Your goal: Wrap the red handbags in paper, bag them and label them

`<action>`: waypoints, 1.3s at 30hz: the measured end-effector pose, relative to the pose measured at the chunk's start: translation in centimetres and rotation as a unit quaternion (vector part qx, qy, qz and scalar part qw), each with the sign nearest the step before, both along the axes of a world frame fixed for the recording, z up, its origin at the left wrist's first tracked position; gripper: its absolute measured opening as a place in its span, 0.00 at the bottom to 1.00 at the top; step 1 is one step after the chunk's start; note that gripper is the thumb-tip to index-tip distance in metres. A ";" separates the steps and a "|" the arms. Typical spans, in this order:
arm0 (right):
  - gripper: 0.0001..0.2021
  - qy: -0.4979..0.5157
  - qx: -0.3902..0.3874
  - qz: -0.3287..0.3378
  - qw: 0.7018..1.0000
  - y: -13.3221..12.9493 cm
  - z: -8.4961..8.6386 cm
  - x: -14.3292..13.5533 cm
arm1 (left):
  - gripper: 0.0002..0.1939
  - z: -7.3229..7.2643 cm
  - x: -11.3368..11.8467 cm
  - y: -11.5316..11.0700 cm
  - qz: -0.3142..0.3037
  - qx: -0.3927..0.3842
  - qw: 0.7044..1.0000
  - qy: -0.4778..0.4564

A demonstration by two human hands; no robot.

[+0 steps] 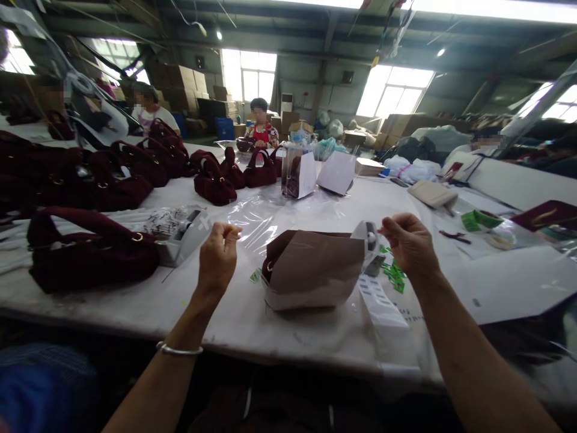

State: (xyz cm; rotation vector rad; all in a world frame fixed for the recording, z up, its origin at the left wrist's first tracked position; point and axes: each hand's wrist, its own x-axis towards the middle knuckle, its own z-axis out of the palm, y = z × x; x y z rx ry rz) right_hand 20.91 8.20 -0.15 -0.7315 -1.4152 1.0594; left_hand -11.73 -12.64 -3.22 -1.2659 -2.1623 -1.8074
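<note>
L grip (pixel 220 255), R grip (pixel 410 243), wrapped bag (pixel 315 264) btwn

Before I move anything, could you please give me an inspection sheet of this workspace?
Surface: long white worktable, smudged towards its front edge.
Job's things: brown boxy package in clear plastic, round gold-coloured ring showing; pale tape dispenser beside it.
Clutter: small green tags; curved maroon fabric handbags.
Hands: left hand and right hand raised, fingers pinched; contents unclear.
Cables: overhead cord with yellow tip.
Surroundings: co-worker in patterned sleeves; stacked brown cardboard boxes.

I reference the wrapped bag (pixel 315 270) on the table (pixel 256 328): handbag (pixel 94 258) to its left, tags (pixel 396 281) and label strip (pixel 381 304) right, packed bag (pixel 306 174) behind.
</note>
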 end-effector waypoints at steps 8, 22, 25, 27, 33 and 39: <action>0.25 -0.002 -0.117 0.096 0.988 -1.3 -4.1 0.3 | 0.17 -1.4 1.5 1.6 -0.210 0.138 0.924 -0.289; 0.15 -0.169 0.162 -0.319 0.919 -6.6 -5.6 -8.1 | 0.44 0.2 3.8 3.3 -0.261 0.017 0.949 -0.175; 0.16 -0.170 0.149 -0.328 0.917 -6.4 -6.2 -7.7 | 0.48 0.7 4.1 2.9 -0.317 0.015 0.933 -0.172; 0.15 -0.160 0.141 -0.331 0.919 -6.2 -6.5 -7.5 | 0.48 0.9 4.4 2.7 -0.324 -0.004 0.933 -0.155; 0.13 0.023 0.113 -0.196 0.974 -5.3 -5.8 -6.4 | 0.37 0.6 4.8 4.6 -0.208 -0.065 0.971 -0.095; 0.25 0.043 -0.067 0.082 0.993 -3.5 -4.3 -2.7 | 0.24 0.4 4.5 5.9 -0.214 -0.056 0.972 -0.074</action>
